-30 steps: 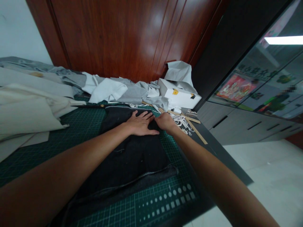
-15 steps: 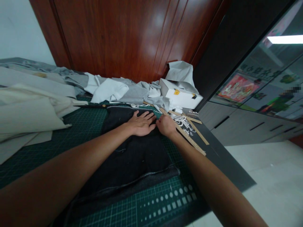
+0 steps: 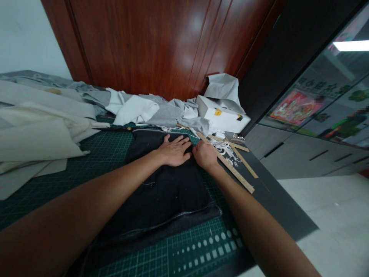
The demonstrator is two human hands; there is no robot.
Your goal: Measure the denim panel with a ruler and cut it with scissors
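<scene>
A dark piece of fabric with pale stitching along its near and far edges lies spread over a green cutting mat. My left hand presses flat on its far right part, fingers spread. Just right of it, my right hand is closed at the fabric's right edge, its fingertips pinching that edge. The thumb of my left hand almost meets the right fingers. A loose thread rests on the cloth near my left forearm.
Wooden rulers and white cord lie right of my right hand. Behind are a white box, grey and white cloth scraps and dark-handled scissors. Cream fabric is piled at left. The table edge runs along the right.
The whole view has shifted slightly, moving things a little to the right in the picture. Both hands keep nearly the same place and pose on the dark fabric.
</scene>
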